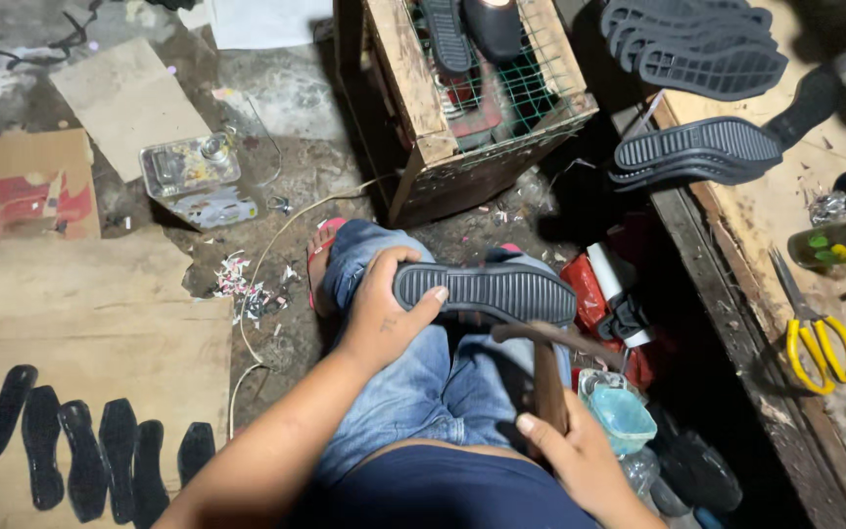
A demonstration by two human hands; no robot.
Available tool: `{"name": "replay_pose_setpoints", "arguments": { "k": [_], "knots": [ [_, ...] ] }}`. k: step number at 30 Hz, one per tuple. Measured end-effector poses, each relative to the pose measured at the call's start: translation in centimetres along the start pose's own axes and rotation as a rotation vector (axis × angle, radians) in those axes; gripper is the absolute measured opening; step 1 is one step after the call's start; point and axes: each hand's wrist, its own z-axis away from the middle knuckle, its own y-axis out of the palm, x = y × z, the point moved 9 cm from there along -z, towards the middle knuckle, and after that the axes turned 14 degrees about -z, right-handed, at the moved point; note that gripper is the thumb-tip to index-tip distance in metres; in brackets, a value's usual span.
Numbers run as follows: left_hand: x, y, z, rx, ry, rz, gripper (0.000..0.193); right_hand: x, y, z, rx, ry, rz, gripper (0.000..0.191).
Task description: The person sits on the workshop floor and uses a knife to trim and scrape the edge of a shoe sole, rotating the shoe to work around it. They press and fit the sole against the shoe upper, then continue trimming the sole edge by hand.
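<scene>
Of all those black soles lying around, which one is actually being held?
The sole on the person's knee: the left hand grips its heel end. The other soles lie untouched on the bench and floor cardboard.

I see a matt black ribbed rubber shoe sole [487, 292], a brown smooth wooden hammer handle [547, 384], faded blue denim jeans [423, 387] and a rough worn wooden crate [411, 78].
</scene>
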Motion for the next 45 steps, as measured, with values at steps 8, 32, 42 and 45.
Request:
{"name": "replay_pose_setpoints", "arguments": {
  "k": [8, 32, 42, 45],
  "knots": [
    [2.1, 1.6, 0.0, 0.069, -0.139, 0.052, 0.037, 15.6, -1.1, 6.2, -0.017, -0.593, -0.167, 0.045],
    [2.1, 2.1, -0.8, 0.096, -0.100, 0.089, 0.032, 10.3, -2.6, 2.8, -0.019, -0.345, -0.042, 0.033],
    [2.5, 2.2, -0.8, 0.087, -0.115, 0.064, 0.030, 11.5, 1.3, 0.4, 0.003, -0.280, 0.533, 0.040],
    [2.5, 2.2, -0.8, 0.090, -0.113, 0.051, 0.031, 15.7, -0.9, 3.9, 0.136, -0.464, -0.096, 0.047]
  ]
}}
